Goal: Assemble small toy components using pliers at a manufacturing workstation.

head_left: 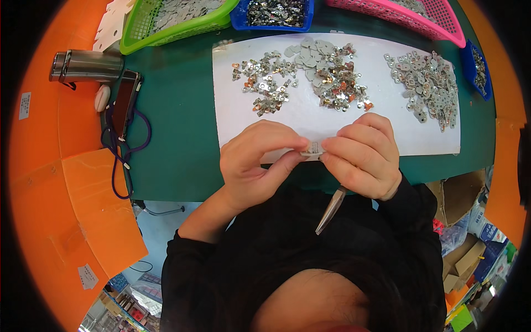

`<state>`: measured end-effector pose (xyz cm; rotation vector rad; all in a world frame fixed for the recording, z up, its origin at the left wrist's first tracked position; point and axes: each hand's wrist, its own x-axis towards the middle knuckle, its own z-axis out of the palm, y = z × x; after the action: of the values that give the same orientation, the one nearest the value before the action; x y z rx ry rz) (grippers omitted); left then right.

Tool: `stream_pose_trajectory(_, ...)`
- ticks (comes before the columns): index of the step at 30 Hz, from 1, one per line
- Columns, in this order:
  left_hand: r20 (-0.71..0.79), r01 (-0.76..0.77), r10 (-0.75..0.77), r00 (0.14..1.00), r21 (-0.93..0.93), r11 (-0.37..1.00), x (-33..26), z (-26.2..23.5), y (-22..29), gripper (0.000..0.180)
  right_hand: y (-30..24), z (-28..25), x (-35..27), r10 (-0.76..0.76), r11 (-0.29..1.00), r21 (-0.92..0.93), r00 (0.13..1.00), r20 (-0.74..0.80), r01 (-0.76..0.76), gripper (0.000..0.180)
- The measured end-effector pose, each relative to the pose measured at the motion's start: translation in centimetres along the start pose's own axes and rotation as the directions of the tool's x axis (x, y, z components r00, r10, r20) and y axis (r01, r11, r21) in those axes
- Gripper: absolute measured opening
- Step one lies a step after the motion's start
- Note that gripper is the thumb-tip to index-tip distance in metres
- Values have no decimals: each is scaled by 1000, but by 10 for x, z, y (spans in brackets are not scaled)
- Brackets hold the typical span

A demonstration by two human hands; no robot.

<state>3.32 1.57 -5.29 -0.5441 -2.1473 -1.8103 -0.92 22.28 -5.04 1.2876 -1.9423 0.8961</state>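
Note:
Near the front edge of the white sheet, my left hand (257,157) pinches a small flat grey piece (314,148) between thumb and forefinger. My right hand (362,157) meets it from the other side, its fingertips closed at the piece's edge. Held in the right palm is a pair of metal tweezers (331,211), its narrow end pointing down toward my body. Beyond my hands lie a pile of small metal clips (268,83), a mixed pile of grey plates and coppery clips (334,77), and a heap of assembled-looking grey pieces (428,86) to the right.
A green basket (177,30), a blue tray (272,26) and a pink basket (409,25) line the far edge. Another blue tray (477,69) sits at right. At left are a steel flask (88,66) and a phone (126,105) with a purple cord (146,135). Orange panels (38,193) flank the green table.

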Motion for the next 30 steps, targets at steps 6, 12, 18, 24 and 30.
stream_pose_trajectory(6,14,-3,1,1000,162,987,5,5,3,25,0,-1,2,13,1000,-3,1000,-9,-13,19)
stream_pose_trajectory(12,95,113,-122,988,90,989,8,7,1,16,2,0,1,30,999,35,999,-36,-29,19)
stream_pose_trajectory(18,80,94,-92,993,-28,995,5,7,-4,8,4,-6,0,225,941,260,974,-5,-216,22)
stream_pose_trajectory(24,153,530,-535,831,-508,679,1,16,10,12,-2,2,1,482,794,410,876,25,-449,19)
stream_pose_trajectory(30,283,584,-558,780,-650,487,-1,17,4,15,-5,3,5,485,830,311,874,3,-462,21)
